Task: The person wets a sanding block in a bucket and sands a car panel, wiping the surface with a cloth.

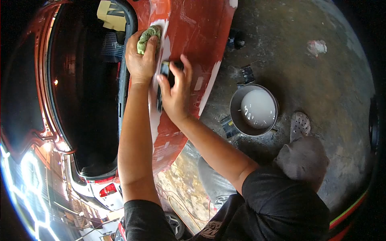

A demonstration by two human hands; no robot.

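Note:
My left hand (141,60) is closed on a crumpled green cloth or sponge (148,39), which it presses on the red car panel near the window edge. My right hand (177,94) hovers over or lightly touches a dark, narrow block (165,69) lying along the panel; its thumb and fingers are spread and slightly blurred. Whether the fingertips touch the block is unclear. White and pale patches mark the red panel (199,40) around both hands.
A round bucket (234,119) of cloudy liquid stands on the stained floor (337,80), right of the panel. Dark pieces lie beside it. A foot in a perforated clog (300,125) is nearby. The car's dark window (88,92) fills the left. A pale scrap (317,47) lies farther off.

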